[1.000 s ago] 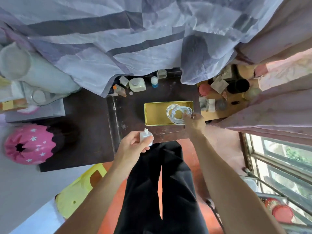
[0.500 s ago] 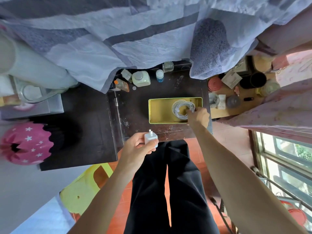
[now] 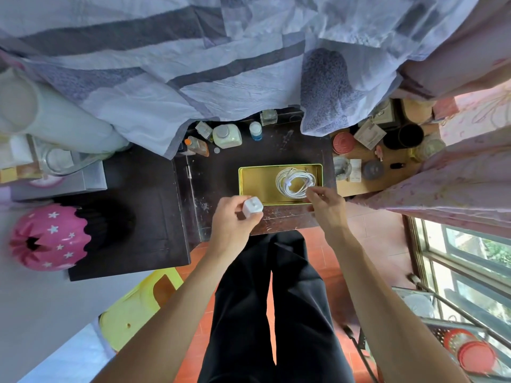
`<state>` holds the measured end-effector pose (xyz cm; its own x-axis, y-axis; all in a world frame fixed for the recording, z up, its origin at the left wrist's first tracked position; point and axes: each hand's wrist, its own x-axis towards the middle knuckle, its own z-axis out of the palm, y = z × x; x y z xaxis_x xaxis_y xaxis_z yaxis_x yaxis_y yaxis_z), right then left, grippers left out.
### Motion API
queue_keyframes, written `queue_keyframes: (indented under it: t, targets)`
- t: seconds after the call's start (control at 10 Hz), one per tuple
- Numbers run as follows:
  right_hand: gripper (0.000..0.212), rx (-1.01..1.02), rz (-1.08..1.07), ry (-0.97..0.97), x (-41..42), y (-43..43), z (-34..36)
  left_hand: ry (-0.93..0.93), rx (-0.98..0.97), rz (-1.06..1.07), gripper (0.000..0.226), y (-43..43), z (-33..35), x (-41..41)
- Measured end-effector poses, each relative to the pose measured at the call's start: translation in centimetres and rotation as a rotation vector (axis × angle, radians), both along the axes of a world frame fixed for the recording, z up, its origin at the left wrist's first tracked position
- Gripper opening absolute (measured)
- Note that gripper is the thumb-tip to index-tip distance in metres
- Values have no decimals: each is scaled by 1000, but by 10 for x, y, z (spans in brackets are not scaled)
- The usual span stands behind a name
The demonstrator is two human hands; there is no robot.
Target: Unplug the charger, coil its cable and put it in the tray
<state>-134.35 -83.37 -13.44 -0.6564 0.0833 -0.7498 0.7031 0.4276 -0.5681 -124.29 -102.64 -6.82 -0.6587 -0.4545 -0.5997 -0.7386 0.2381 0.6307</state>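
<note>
Now the left hand [image 3: 235, 221], its grip closed around the white charger [image 3: 252, 207], should lower it gently into the bare left part of the tray [image 3: 255, 180], beside the coiled cable [image 3: 295, 182], while the right hand [image 3: 326, 201], its grip loose and empty, lifts away.

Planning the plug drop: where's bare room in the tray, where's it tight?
Free: the tray's left half, between its left wall and the coiled cable. Crowded: the right half, filled by the coil with the right hand at its edge. Left hand holds the charger plug at the tray's near-left corner.
</note>
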Motion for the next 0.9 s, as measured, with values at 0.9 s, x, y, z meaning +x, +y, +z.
queue_keyframes:
  t: [0.9]
  targets:
    - [11,-66,-69,-101,52,38,12,-177,-443,-629,45,-16,-100,-54]
